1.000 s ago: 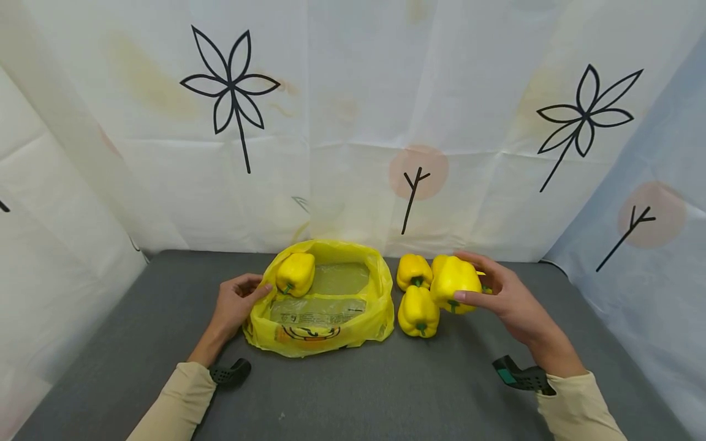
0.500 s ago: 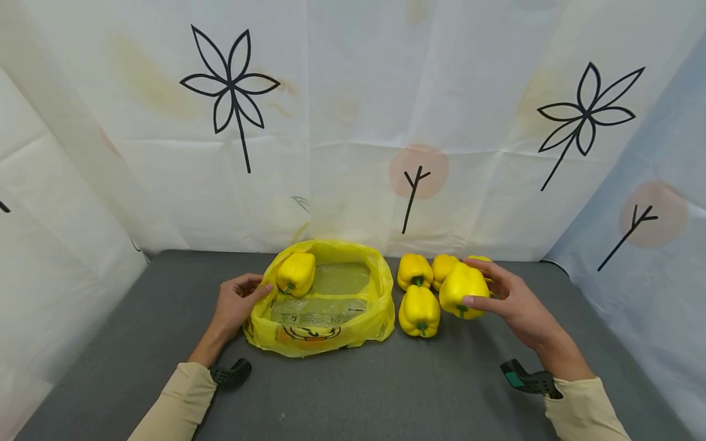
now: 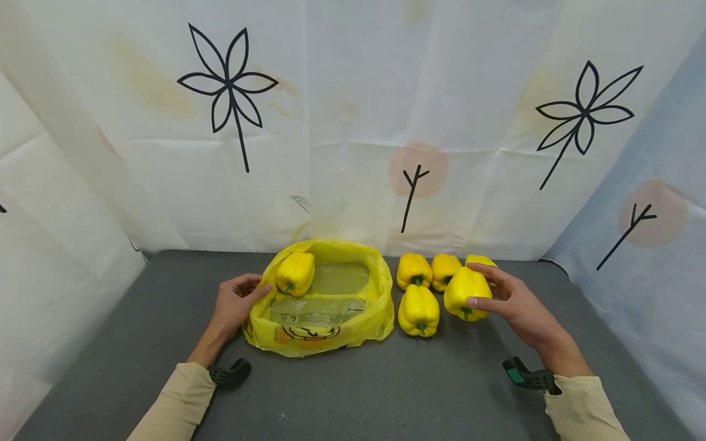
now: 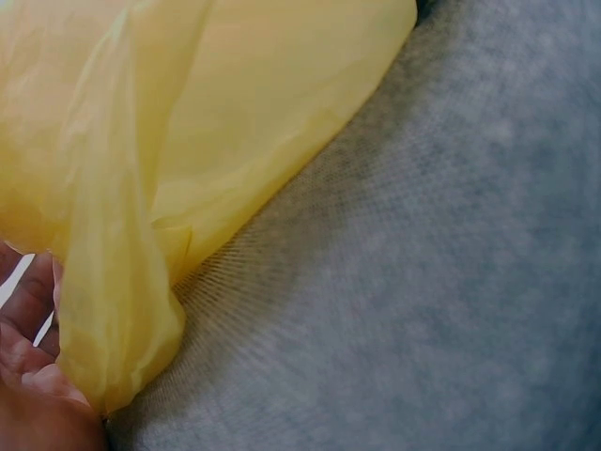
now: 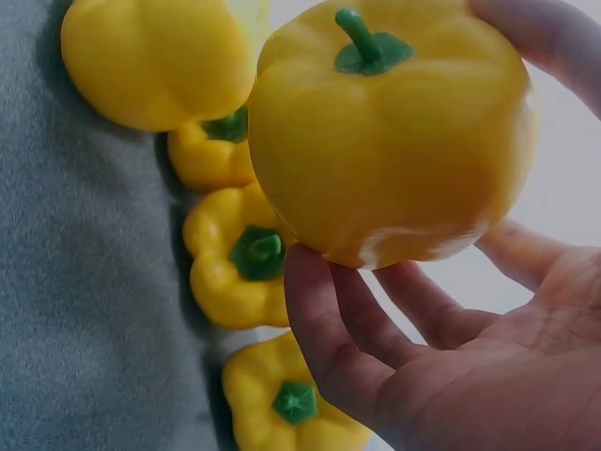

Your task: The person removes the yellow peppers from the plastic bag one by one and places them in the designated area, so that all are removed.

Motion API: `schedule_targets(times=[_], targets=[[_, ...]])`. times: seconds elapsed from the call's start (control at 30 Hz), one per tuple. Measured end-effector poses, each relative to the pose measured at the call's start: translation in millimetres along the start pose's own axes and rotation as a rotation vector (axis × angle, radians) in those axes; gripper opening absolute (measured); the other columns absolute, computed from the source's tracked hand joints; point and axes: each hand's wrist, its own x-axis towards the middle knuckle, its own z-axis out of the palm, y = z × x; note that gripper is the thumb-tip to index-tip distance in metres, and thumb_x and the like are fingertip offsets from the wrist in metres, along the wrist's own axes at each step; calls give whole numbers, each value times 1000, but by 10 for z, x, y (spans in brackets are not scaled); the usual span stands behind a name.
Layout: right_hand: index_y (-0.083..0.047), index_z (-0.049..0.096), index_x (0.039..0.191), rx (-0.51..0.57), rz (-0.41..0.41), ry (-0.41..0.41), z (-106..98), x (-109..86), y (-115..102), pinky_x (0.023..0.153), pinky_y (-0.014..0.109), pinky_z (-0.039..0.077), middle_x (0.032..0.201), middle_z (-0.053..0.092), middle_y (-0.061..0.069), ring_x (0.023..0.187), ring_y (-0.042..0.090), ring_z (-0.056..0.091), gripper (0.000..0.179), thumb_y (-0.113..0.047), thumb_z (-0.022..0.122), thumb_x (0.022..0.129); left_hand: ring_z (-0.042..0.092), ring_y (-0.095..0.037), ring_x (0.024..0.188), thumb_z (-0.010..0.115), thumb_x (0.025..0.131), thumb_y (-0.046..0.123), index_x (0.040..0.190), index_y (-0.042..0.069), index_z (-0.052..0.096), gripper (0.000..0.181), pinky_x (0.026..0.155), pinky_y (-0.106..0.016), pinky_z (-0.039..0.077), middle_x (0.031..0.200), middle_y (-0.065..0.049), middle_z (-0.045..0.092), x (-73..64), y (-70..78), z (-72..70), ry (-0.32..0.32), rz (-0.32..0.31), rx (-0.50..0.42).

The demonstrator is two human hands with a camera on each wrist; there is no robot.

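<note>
My left hand (image 3: 234, 303) pinches the left rim of a yellow plastic bag (image 3: 384, 306) that stands open on the table. In the left wrist view the fingers (image 4: 28, 301) are partly hidden behind the bag's bunched film (image 4: 122, 319). One yellow bell pepper (image 3: 296, 274) lies inside, at the left. To the right of the bag, my right hand (image 3: 515, 303) holds another bell pepper (image 3: 467, 294) between thumb and fingers. In the right wrist view its green stem (image 5: 362, 42) points up, and the fingertips support its side.
Several more yellow bell peppers sit between bag and right hand: a front one (image 3: 419, 311), two behind it (image 3: 413, 271), and one (image 3: 478, 260) partly covered by the held pepper. The grey table (image 3: 353, 392) ends at a white patterned cloth (image 3: 353, 184) at the back.
My right hand has moved a little right and toward me with its bell pepper, uncovering peppers behind it. The left hand keeps its place on the bag.
</note>
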Motion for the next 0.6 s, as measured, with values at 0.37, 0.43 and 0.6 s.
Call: schedule_targets(times=[0.37,0.43,0.6], targets=[[0,26,159,7,21,-36,-45,12,70,89,20,47,164,13,23,141,49,28,73,-14,67,99,62,-10,77,74,95,11,111,-7,72,25,67,-21,53,91,1,70,-4,7,-4,-7,4,-7],[-1,26,159,1,29,-43,-47,15,88,90,23,47,164,12,23,141,50,28,74,-14,67,99,62,-10,76,74,95,11,111,-7,72,24,66,-21,53,91,1,70,-5,7,-3,-8,7,-2],[-4,26,160,-17,38,-68,-40,25,136,99,44,45,165,8,24,143,52,24,75,-15,68,99,61,-10,76,73,95,11,111,-7,72,24,66,-22,52,91,2,69,-8,12,-1,-9,16,1]])
